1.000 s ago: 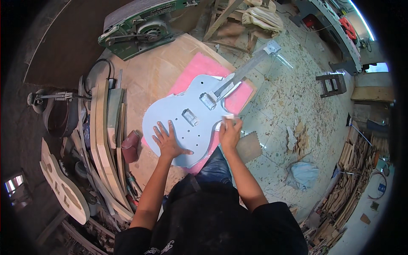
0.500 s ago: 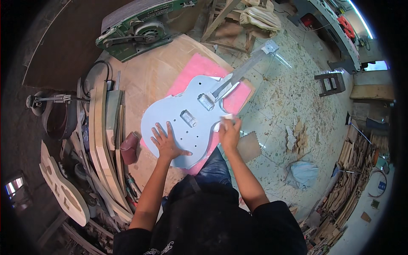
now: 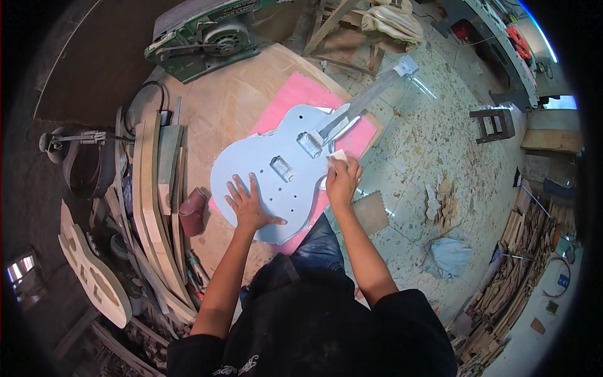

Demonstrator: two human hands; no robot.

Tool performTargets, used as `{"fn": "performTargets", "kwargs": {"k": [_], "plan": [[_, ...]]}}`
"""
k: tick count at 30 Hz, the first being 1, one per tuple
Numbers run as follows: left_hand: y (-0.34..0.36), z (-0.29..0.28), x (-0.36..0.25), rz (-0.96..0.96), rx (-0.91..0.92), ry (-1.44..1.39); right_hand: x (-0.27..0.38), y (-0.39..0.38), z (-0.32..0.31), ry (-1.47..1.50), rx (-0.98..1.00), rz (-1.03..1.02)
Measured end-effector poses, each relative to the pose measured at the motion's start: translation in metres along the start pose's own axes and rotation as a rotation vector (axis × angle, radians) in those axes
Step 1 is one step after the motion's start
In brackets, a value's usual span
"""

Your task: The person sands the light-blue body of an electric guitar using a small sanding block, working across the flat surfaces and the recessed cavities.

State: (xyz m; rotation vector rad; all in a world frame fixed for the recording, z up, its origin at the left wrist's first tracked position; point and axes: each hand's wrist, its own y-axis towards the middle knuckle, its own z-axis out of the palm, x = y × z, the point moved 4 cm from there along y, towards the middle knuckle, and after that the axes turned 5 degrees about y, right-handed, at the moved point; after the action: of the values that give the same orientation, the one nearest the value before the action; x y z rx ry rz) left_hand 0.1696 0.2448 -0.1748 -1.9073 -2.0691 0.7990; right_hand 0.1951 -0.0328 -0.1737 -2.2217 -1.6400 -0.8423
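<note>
A pale grey-blue electric guitar body [image 3: 267,154] with a grey neck [image 3: 364,97] lies on a pink foam sheet [image 3: 295,91] on a wooden workbench. Two pickup cavities and several small holes show in its face. My left hand [image 3: 251,204] rests flat on the lower left of the body, fingers spread. At the right edge, by the curved cutaway below the neck, my right hand [image 3: 342,179] pinches a small white piece [image 3: 338,155] that looks like folded sandpaper, against the guitar's side.
A green belt sander [image 3: 213,44] stands at the far left of the bench. Long wooden strips [image 3: 151,195] and a dark red roll [image 3: 192,211] lie left of the guitar. An unpainted guitar body [image 3: 94,270] is at lower left. A stool [image 3: 493,125] and wood scraps [image 3: 443,201] are on the floor at right.
My right hand, holding the white piece, has moved slightly up along the guitar's right edge. My left hand keeps its place on the body. The whole view has shifted a little.
</note>
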Motion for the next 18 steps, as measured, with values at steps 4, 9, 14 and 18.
{"fn": "performTargets", "kwargs": {"k": [4,9,14,18], "plan": [[0.001,0.0,0.002,-0.017,0.015,0.014,0.0,-0.02,-0.001,-0.005,-0.042,-0.104],[-0.001,-0.001,-0.001,-0.001,0.0,0.003,-0.002,0.002,0.004,0.038,-0.025,-0.021],[0.001,-0.001,0.002,-0.007,0.01,0.013,-0.003,-0.014,-0.001,0.019,-0.008,-0.077],[-0.001,-0.002,-0.001,-0.011,0.024,0.008,-0.002,0.004,0.003,0.024,-0.01,0.001]]}}
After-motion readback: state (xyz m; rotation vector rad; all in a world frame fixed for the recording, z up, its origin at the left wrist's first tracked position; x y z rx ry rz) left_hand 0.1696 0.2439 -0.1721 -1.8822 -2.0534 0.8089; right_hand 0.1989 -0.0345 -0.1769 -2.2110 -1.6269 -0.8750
